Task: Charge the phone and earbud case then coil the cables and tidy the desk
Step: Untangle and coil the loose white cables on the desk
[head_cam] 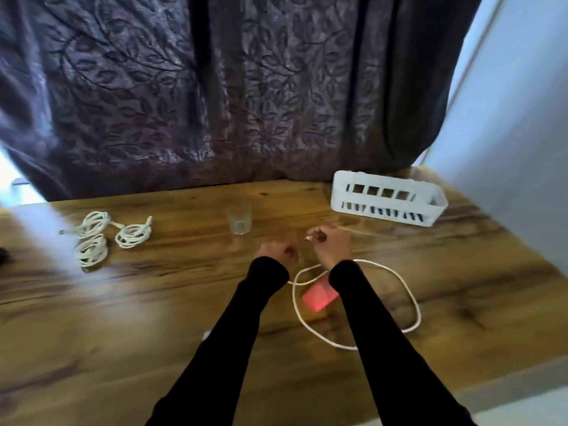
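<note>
Looping wide over the near-right part of the wooden desk (123, 318), a white cable (412, 298) encircles a pink object (318, 298) lying partly under the right sleeve, its long axis running toward the person, and no writing on it is legible. The right hand (333, 245) pinches the cable's plug end, tip pointing left, while the left hand (278, 252) is curled closed just beside it, whether on the cable I cannot tell. Beyond stand a clear glass (239, 221), 2 coiled white cables (92, 238) at far left with open wood between, and a white slotted basket (388, 198) at the far-right edge by the curtain (215, 87).
</note>
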